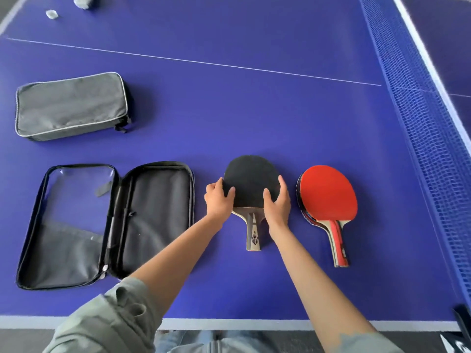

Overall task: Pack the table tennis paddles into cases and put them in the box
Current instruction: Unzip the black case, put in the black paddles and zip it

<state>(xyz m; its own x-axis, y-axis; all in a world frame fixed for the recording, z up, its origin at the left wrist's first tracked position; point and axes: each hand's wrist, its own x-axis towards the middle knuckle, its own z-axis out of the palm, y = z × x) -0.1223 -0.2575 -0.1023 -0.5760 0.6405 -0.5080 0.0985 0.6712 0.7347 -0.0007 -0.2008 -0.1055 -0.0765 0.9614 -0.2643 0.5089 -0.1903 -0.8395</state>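
Illumination is bright, even and diffuse. The bench [254,110] shows a pale sheen across its centre without hard glare. Shadows are soft and short, lying beneath the closed case [71,105] and the paddles. Wide-angle distortion bends the net [420,110] and the white lines near the edges. Far corners appear slightly soft.

Grey-green sleeves [112,319] are pushed up past both bare forearms, with pale blue denim trousers [204,340] showing below the table edge.
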